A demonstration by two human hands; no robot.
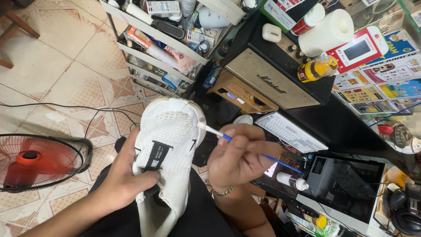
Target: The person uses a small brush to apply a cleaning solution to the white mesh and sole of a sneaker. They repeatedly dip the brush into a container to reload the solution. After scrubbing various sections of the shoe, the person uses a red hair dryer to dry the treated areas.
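My left hand grips a white knit sneaker from the left side, thumb across its black tongue tab, toe pointing away from me. My right hand pinches a thin brush with a blue handle. Its white tip touches the right edge of the sneaker near the toe. The shoe's heel rests over my lap in dark clothing.
A red floor fan stands at the left on the tiled floor, cables trailing past it. A wire rack of bottles and tubes is ahead. To the right is a black desk with a speaker, a keyboard and small bottles.
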